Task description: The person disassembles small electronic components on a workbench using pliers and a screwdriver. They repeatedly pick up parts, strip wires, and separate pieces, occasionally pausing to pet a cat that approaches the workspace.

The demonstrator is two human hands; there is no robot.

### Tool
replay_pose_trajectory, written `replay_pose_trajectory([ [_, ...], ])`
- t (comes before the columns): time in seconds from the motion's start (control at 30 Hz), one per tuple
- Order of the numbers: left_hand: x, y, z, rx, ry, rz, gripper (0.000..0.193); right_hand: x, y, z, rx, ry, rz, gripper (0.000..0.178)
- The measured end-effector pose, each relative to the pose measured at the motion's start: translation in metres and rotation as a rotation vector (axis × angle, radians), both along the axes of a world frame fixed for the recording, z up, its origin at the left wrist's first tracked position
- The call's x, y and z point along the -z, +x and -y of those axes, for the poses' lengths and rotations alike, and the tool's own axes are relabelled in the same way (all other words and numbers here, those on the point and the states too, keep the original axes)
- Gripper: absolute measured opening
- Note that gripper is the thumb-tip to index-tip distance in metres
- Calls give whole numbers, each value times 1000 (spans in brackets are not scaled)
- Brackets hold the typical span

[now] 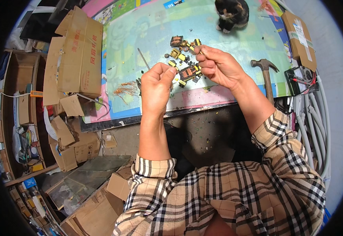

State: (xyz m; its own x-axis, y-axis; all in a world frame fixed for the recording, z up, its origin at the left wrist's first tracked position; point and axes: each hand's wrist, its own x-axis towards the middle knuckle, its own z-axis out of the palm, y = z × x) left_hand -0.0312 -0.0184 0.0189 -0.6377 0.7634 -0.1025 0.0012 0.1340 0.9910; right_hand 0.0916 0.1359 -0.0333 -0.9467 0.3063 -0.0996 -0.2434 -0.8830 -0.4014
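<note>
My left hand is closed in a pinch, thumb against the forefinger, above the near part of the table. What it holds is too small to make out. A thin metal rod slants up from behind it; I cannot tell whether the hand grips it. To the right, my right hand also pinches something tiny at its fingertips. Between and beyond both hands lie small yellow-and-black parts with copper windings, among them a coil piece, a yellow piece and another coil piece. Dark tool jaws show partly beside my left wrist.
A claw hammer lies right of my right hand. Copper wire scraps lie at the left. At the far edge sits a cat. Cardboard boxes stand left and right of the table, with grey conduits nearby.
</note>
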Motion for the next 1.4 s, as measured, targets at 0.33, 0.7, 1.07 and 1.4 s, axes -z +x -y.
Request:
replay_pose_trajectory([
  [0.33,-6,-2,4,15,24,83,13,0,4,-2,-6,23,-73,18],
  [0.7,-5,-12,8,-33,35,100,14,11,2,-14,-39,41,-94,19],
  [1.07,-8,-3,9,107,10,113,13,-1,-8,0,373,385,335,19],
  [1.4,31,25,-10,140,-232,-176,16,13,-1,-15,345,3,117,21],
])
